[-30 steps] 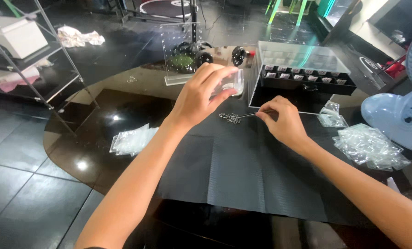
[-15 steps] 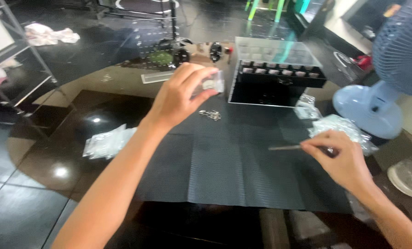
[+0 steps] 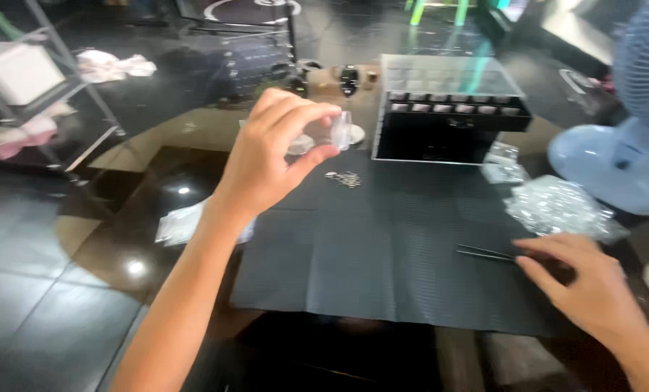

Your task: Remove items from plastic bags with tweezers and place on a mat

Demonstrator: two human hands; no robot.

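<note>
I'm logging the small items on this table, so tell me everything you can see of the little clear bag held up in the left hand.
The small clear bag looks like thin, glossy see-through plastic. It is held up in the air above the black mat, pinched between the thumb and fingertips of the left hand, roughly upright. Only part of it shows past the fingers. Whether anything is inside is too blurred to tell. Nothing else touches it.

The left hand [image 3: 270, 156] is raised on an outstretched forearm, thumb and fingertips pinched together, while the right hand [image 3: 589, 287] lies low, palm down, fingers loosely extended leftward.
</note>
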